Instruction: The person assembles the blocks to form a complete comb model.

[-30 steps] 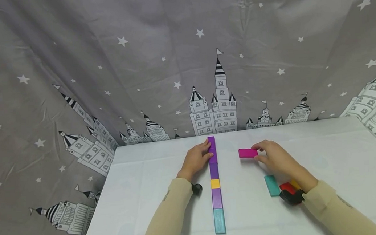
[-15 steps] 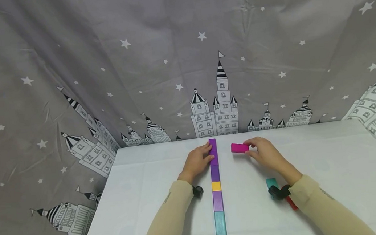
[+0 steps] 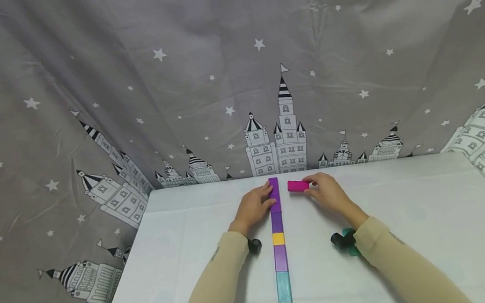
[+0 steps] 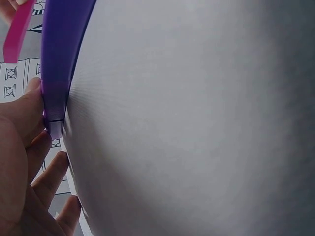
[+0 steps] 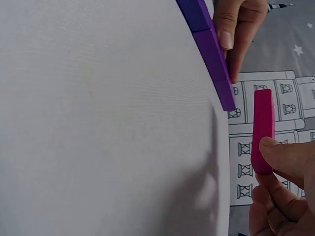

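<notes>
Right hand (image 3: 327,193): had a hot-pink rectangular block (image 3: 298,186) pinched
Left hand (image 3: 251,209): sat pretty relaxed against the far purple rectangular blocks (image 3: 276,194)
Gap: pink was just right of purple, not touching

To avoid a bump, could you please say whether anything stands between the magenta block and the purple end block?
Nothing visible stands between the magenta block and the purple end block; the left grip touches the row from the opposite side.

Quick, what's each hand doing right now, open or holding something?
Left hand: open, fingertips touching the purple blocks.
Right hand: closed, pinching the pink block.
</notes>
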The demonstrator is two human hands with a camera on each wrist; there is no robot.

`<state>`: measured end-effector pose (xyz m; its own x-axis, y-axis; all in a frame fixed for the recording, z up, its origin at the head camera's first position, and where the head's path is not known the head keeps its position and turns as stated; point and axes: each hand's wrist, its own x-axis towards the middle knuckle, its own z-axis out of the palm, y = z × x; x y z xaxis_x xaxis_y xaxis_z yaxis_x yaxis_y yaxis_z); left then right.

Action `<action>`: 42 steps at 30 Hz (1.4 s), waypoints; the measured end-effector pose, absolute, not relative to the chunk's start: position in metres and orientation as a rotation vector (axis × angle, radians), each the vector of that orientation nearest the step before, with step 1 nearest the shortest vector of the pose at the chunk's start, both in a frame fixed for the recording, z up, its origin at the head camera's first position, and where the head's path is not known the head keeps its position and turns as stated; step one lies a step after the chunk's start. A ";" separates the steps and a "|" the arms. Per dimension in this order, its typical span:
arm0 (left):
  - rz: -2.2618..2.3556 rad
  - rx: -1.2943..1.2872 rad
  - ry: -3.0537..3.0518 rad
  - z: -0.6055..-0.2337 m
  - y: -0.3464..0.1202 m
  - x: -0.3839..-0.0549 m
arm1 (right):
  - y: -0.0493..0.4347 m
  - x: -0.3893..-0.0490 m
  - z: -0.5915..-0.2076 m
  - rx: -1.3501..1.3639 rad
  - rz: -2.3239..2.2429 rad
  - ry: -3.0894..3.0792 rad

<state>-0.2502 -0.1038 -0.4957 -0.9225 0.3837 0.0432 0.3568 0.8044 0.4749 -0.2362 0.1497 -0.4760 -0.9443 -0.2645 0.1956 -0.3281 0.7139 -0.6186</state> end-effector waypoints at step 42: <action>0.731 0.590 2.926 -0.493 -0.103 -0.249 | 0.123 -0.286 -0.493 0.462 0.915 -2.931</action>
